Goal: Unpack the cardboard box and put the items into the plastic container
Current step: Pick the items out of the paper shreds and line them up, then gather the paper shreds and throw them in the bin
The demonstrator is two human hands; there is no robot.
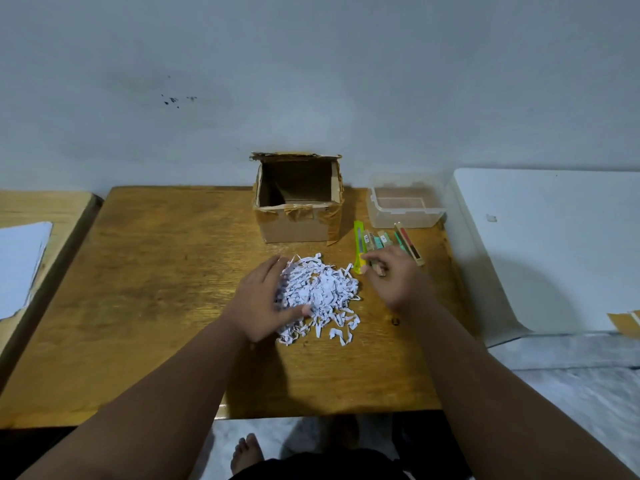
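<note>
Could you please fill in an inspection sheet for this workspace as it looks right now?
Surface: wooden table, worn.
Job's things: cardboard box open, looks empty; plastic container empty; small items beside a green cutter.
Clutter: shredded paper heaped mid-table.
Grippers: left hand on the shreds; right hand picking at the items.
Cables: nothing seen.
Surroundings: grey wall, white board at right, papers at left.

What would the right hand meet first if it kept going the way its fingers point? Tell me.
The right hand points up-left; its fingers already reach the yellow-green utility knife. Probably the knife first, though contact is unclear.
</note>
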